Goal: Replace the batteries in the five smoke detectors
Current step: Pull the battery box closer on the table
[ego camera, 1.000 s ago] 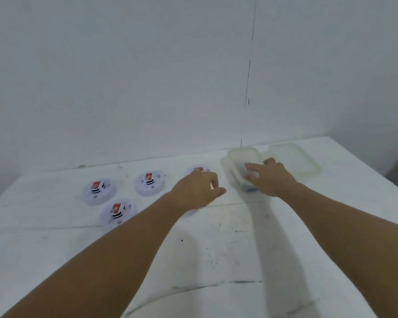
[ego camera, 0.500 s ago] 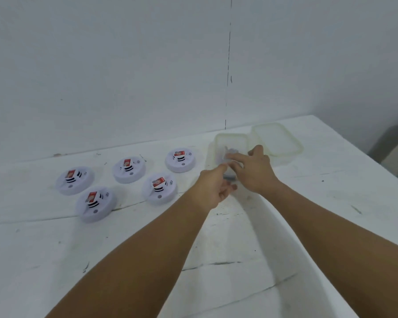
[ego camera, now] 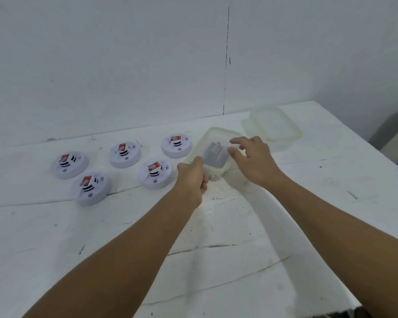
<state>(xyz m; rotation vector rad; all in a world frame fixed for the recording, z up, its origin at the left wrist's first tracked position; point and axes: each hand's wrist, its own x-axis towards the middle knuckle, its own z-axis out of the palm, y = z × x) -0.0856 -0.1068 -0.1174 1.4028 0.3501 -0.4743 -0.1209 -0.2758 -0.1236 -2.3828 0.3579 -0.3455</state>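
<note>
Early stage by look: five smoke detectors (ego camera: 155,172) sit untouched at 9–10 o'clock of container (ego camera: 216,145). Left hand (ego camera: 192,176) curls on container's near rim; right hand (ego camera: 251,154), fingers loosely spread, rests on lid over grey batteries (ego camera: 214,154). All five swaps left.

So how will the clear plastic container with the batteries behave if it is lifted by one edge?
The container looks thin-walled, so it probably flexes. The dark batteries lie loose and would likely slide toward the lower end. The left hand gripping its near edge suggests it is light.
</note>
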